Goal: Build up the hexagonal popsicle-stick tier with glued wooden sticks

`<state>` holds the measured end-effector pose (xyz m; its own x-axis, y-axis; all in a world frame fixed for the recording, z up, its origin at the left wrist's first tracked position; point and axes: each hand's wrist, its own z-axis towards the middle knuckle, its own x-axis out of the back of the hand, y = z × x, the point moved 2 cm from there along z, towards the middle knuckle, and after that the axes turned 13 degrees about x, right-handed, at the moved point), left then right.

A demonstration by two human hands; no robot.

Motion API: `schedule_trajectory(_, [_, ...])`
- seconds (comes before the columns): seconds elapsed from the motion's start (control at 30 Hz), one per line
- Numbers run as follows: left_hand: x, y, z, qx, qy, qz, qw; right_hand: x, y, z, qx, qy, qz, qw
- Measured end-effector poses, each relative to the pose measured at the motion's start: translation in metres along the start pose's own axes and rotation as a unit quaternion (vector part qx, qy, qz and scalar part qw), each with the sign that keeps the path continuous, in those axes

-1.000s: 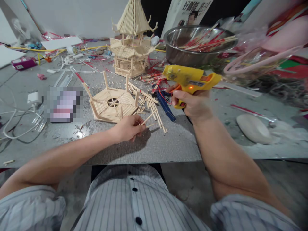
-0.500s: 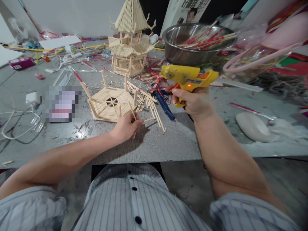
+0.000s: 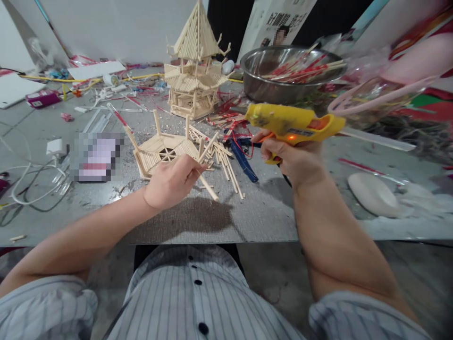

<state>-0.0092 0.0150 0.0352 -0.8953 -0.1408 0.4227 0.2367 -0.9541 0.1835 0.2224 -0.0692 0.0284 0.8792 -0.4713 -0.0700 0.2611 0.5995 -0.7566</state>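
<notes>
My left hand (image 3: 175, 182) is closed on thin wooden sticks (image 3: 208, 188). One end points up and away, another slants down to the right; whether they are joined is hidden by my fingers. Behind this hand lies a hexagonal stick platform (image 3: 150, 158) with short upright posts, its near right part covered. A longer red-tipped stick (image 3: 123, 123) leans up from its left corner. My right hand (image 3: 293, 156) grips a yellow hot glue gun (image 3: 283, 120), raised above the table, with its orange light lit and its nozzle end towards the left.
A stick pagoda (image 3: 194, 80) stands behind the platform. Loose sticks (image 3: 230, 165) and blue-handled pliers (image 3: 244, 160) lie right of it. A steel bowl (image 3: 258, 80) holds red-marked sticks. A blurred phone (image 3: 97, 156), a white charger (image 3: 56, 147) and a white mouse-shaped object (image 3: 371, 193) are at the sides.
My left hand has lifted and turned with the sticks, now covering more of the platform's near side. The glue gun has shifted slightly right. The whole view has tilted a little upward.
</notes>
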Motion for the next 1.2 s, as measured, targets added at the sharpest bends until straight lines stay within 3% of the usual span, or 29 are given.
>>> schedule_trajectory(0.2, [0.002,-0.012,0.010,-0.071,0.014,0.095,0.993,-0.011,0.004,-0.007,-0.026,-0.068,-0.062,0.995])
schedule_trajectory(0.53, [0.003,-0.016,0.012,-0.083,0.015,0.123,0.989,-0.025,-0.001,-0.009,0.007,-0.164,-0.108,0.981])
schedule_trajectory(0.8, [0.004,-0.014,0.013,-0.085,0.010,0.113,0.990,-0.020,0.008,-0.013,-0.010,-0.174,-0.091,0.980])
schedule_trajectory(1.2, [0.003,-0.016,0.010,-0.070,-0.010,0.114,0.991,-0.021,0.011,-0.012,-0.049,-0.142,-0.044,0.988])
